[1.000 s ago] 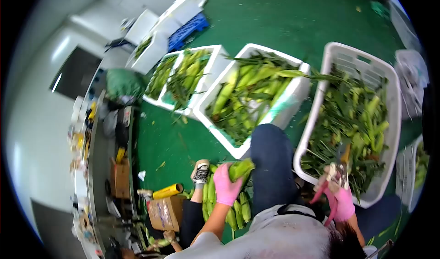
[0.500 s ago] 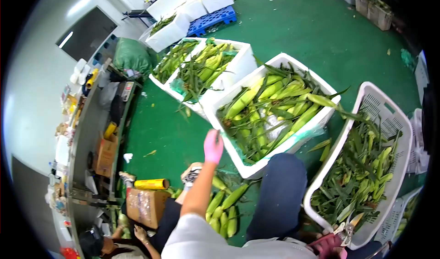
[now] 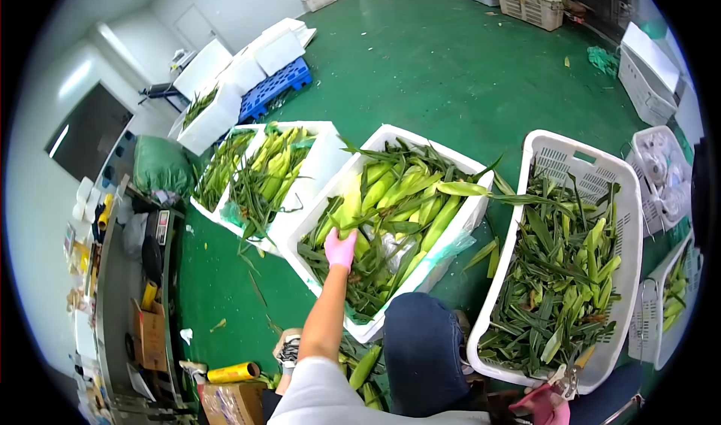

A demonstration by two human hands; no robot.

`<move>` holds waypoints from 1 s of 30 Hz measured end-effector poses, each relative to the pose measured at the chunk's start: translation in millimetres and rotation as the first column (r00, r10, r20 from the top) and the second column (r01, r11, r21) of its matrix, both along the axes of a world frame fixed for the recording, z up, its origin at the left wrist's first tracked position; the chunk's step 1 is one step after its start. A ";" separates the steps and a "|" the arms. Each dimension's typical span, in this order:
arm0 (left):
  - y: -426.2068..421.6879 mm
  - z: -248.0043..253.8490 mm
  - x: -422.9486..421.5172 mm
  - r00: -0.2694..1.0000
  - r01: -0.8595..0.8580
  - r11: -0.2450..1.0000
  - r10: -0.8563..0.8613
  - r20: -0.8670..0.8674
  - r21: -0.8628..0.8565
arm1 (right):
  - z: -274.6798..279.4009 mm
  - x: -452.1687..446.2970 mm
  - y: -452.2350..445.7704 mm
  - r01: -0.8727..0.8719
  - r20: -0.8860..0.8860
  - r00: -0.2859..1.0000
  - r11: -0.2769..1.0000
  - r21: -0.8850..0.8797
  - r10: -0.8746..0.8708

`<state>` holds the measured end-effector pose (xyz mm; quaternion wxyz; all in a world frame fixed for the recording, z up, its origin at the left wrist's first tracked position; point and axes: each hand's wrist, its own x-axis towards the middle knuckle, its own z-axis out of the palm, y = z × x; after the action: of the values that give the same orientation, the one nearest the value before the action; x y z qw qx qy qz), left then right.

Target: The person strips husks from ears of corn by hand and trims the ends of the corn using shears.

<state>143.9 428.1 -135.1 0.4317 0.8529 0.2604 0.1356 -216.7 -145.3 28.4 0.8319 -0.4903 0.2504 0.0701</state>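
Note:
My left hand [image 3: 340,251], in a pink glove, reaches into the middle white foam box [image 3: 481,213] and is closed on an ear of corn [image 3: 350,204] in green husk. More husked corn and long leaves fill that box. My right hand [image 3: 552,408], also gloved, is at the bottom edge, wrapped round red-handled pruning shears [image 3: 569,382]. Beside it stands a white plastic basket [image 3: 631,275] heaped with cut leaves and husks. Several ears of corn [image 3: 366,367] lie on the floor by my knee.
Two foam boxes of corn [image 3: 319,154] stand at the left. Farther back are a blue pallet [image 3: 274,88], stacked foam boxes and a green sack [image 3: 161,166]. A co-worker's shoe [image 3: 288,347], a carton [image 3: 233,404] and a yellow roll [image 3: 233,372] are at lower left.
My left hand let go of corn near the floor pile, moved up and forward into the middle foam box, and closed on another ear. My right hand still holds the shears.

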 end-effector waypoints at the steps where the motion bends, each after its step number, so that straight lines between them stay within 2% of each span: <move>1: -23.0 22.4 -12.9 0.981 -0.022 0.999 0.028 0.191 -0.033 | 2.7 8.2 3.3 0.001 0.065 0.998 1.000 0.010 -0.002; 2: -34.5 61.3 -25.7 0.975 0.156 0.959 -0.112 0.192 -0.236 | 4.0 19.6 3.8 -0.066 0.074 0.995 0.998 -0.016 0.067; 3: -50.1 96.5 -37.7 0.946 0.314 0.842 -0.241 0.216 -0.438 | 7.3 32.9 6.3 -0.131 0.084 0.987 0.990 -0.044 0.134; 4: -70.7 131.1 -48.4 0.894 0.445 0.653 -0.359 0.266 -0.613 | 15.6 55.5 6.1 -0.192 0.090 0.976 0.978 -0.086 0.199; 5: -97.5 161.9 -56.8 0.821 0.533 0.399 -0.459 0.340 -0.746 | 21.0 74.4 4.8 -0.250 0.128 0.957 0.965 -0.083 0.259; 6: -131.1 189.1 -58.6 0.718 0.625 0.293 -0.579 0.386 -0.723 | 23.1 89.5 7.9 -0.278 0.183 0.938 0.955 -0.109 0.294; 7: -159.4 213.6 -72.0 0.672 0.622 0.229 -0.648 0.360 -0.749 | 35.2 105.9 9.0 -0.312 0.186 0.922 0.937 -0.160 0.339; 9: -198.2 225.2 -70.9 0.459 0.631 0.014 -0.813 0.359 -0.775 | 25.2 128.3 -5.1 -0.324 0.227 0.868 0.851 -0.412 0.441; 10: -228.1 242.2 -79.0 0.418 0.615 -0.006 -0.846 0.332 -0.789 | 28.9 141.1 -14.7 -0.314 0.240 0.835 0.787 -0.531 0.495; 11: -257.3 258.8 -92.1 0.376 0.593 -0.021 -0.877 0.299 -0.805 | 49.4 147.7 -23.0 -0.346 0.174 0.843 0.760 -0.551 0.509; 12: -277.1 261.4 -100.5 0.356 0.522 -0.001 -0.908 0.219 -0.853 | 65.9 152.2 -29.9 -0.280 0.215 0.829 0.716 -0.640 0.516; 13: -291.4 250.6 -103.6 0.247 0.479 -0.137 -0.927 0.283 -0.867 | 79.8 153.8 -40.7 -0.259 0.222 0.817 0.682 -0.684 0.533; 15: -328.3 257.7 -126.2 0.252 0.393 -0.121 -0.939 0.233 -0.912 | 79.0 150.2 -70.1 -0.106 0.197 0.741 0.401 -0.910 0.642; 17: -346.2 235.4 -134.9 0.189 0.212 -0.114 -0.970 0.156 -0.971 | 72.3 142.0 -93.9 -0.031 0.202 0.714 0.318 -0.947 0.671; 19: -358.7 223.9 -147.9 0.197 0.121 -0.122 -0.970 0.144 -0.985 | 50.4 130.1 -110.0 -0.015 0.225 0.711 0.334 -0.942 0.666; 21: -375.8 228.1 -161.2 0.213 0.118 -0.013 -0.976 0.038 -0.993 | 31.5 120.2 -115.7 -0.118 0.221 0.744 0.450 -0.885 0.630; 22: -379.7 224.9 -159.5 0.073 0.201 0.033 -0.997 -0.019 -0.979 | 25.4 113.4 -116.1 -0.149 0.193 0.779 0.475 -0.867 0.597; 23: -382.2 221.0 -160.7 0.023 0.194 0.126 -0.992 -0.124 -0.973 | 26.7 106.7 -117.6 -0.296 0.068 0.808 0.503 -0.812 0.585; 25: -388.0 207.2 -172.5 0.129 0.202 0.107 -0.988 -0.082 -0.974 | -3.5 95.4 -117.2 -0.382 -0.039 0.835 0.526 -0.760 0.549; 26: -383.3 194.9 -167.4 0.101 0.072 0.026 -0.995 -0.019 -0.997 | -21.2 88.7 -118.1 -0.382 -0.001 0.856 0.631 -0.675 0.517; 27: -380.5 184.5 -165.9 0.056 0.126 0.059 -0.997 -0.052 -0.990 | -39.8 80.2 -118.1 -0.374 0.034 0.877 0.727 -0.576 0.479; 29: -383.1 181.3 -169.3 -0.023 0.239 0.115 -0.992 -0.124 -0.964 | -41.6 74.0 -113.7 -0.331 0.076 0.922 0.874 -0.355 0.380; 30: -386.2 179.8 -169.9 0.003 0.312 0.117 -0.993 -0.122 -0.943 | -39.4 70.3 -113.4 -0.300 0.080 0.942 0.923 -0.240 0.326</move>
<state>-26.0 41.9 44.6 0.5390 0.5487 -0.0646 -0.6358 -146.4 -258.8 -11.0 0.7625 -0.6181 0.1254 0.1444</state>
